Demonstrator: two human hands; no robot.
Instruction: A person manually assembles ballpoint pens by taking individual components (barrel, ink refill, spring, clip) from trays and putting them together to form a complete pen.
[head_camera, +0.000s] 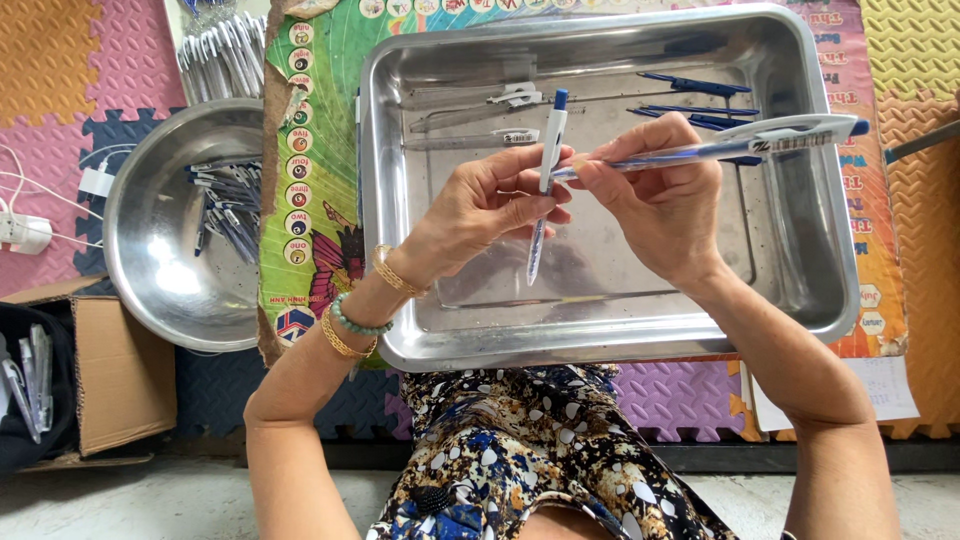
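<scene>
My left hand (495, 200) grips a white ballpoint pen (549, 150) with a blue cap end, held nearly upright over the steel tray (600, 340). My right hand (655, 195) holds a second clear-and-blue pen (760, 143) almost level, its tip pointing left and meeting the first pen between my fingertips. Both hands hover above the middle of the tray. Gold and green bead bracelets circle my left wrist.
In the tray lie clear pen barrels (470, 112) at the back left and blue refills (695, 100) at the back right. A round steel bowl (150, 260) with pen parts sits left, a cardboard box (110, 370) below it. Foam mats cover the floor.
</scene>
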